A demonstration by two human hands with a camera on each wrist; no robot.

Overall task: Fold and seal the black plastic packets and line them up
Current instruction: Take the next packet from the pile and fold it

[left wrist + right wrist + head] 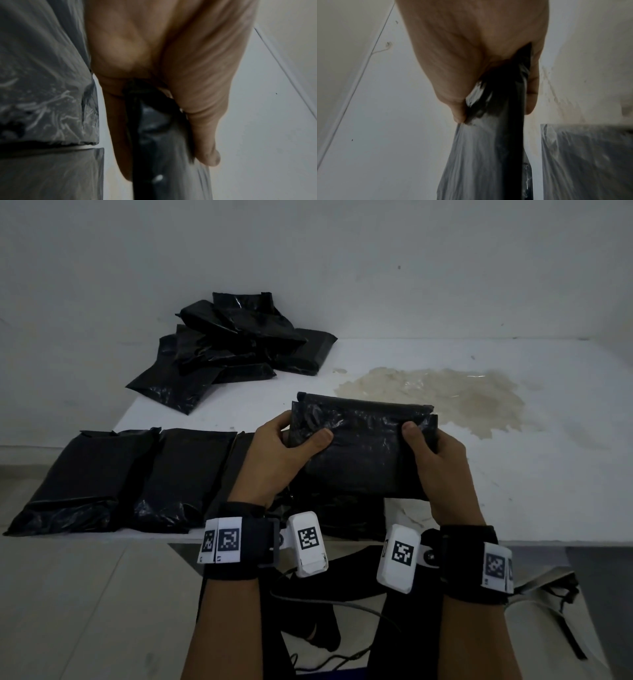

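Packet [363, 446], black plastic, held up over the near edge of the white table [513, 474], both hands on it. Left hand [277, 460] pinches the packet's left end, thumb on the near face, fingers behind. Right hand [442, 470] pinches the right end the same way, thumb on the front near the top. Top edge looks folded over, a flap strip runs along it; whether it's sealed, can't tell. Left wrist view: thumb and fingers of the left hand [163, 67] clamp the packet [154, 135] edge-on. Right wrist view: right hand [471, 54] squeezes the packet [496, 135], film bunched at the thumb. Row of packets [130, 477] lies flat side by side along the near-left table edge, just beside the left hand, touching each other. Loose pile of packets [233, 347] sits at the far left against the wall [308, 251], well apart from the row. Yellowish stain [445, 395] on the table right of the held packet.
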